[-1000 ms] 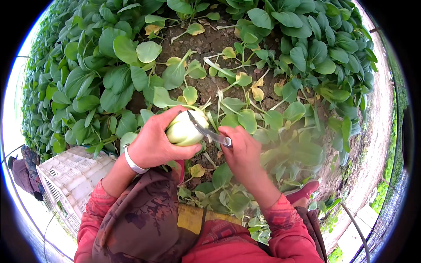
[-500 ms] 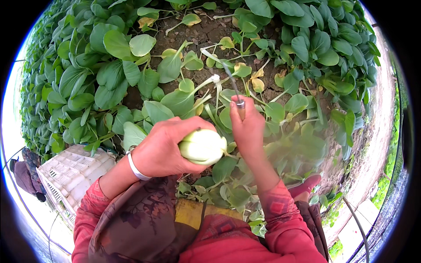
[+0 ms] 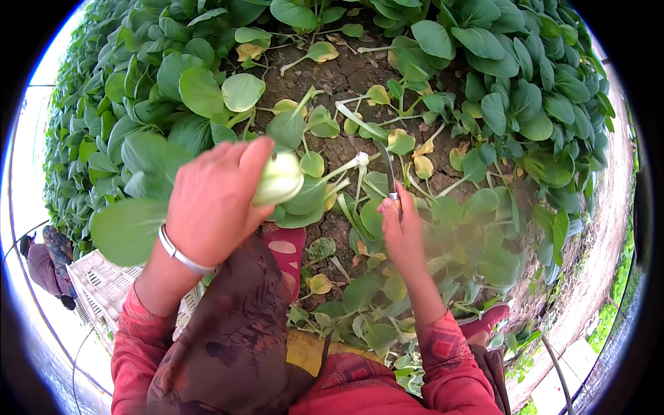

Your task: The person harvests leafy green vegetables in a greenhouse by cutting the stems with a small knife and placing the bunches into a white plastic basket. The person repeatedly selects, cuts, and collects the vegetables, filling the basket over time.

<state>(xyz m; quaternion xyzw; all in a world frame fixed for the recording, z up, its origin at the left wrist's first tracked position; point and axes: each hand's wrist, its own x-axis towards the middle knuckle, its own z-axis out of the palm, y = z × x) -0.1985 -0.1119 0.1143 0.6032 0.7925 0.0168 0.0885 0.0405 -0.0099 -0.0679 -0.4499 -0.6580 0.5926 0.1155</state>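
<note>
My left hand (image 3: 214,190) is wrapped round a head of bok choy (image 3: 282,180). Its pale, rounded base points right and its broad green leaves spread out to the left, behind the wrist. To the right, my right hand (image 3: 403,232) grips the handle of a small sickle (image 3: 389,169), the curved blade pointing up and away from me. Blade and bok choy are apart. Beneath them, cut leaves and pale stalks (image 3: 349,166) lie scattered on the cracked brown soil (image 3: 325,86), some of them yellowed.
Standing bok choy plants (image 3: 131,76) crowd the far side and left, with more (image 3: 526,90) at the right. An off-white plastic crate (image 3: 104,280) stands at the lower left beside dark purple cloth (image 3: 47,266). My red shoes (image 3: 287,252) are among the leaves. Bare ground (image 3: 598,228) edges the right.
My left hand has swung left with the bok choy, turning it so that its leaves show. The sickle has moved slightly right and down in the picture. The whole view has shifted a little.
</note>
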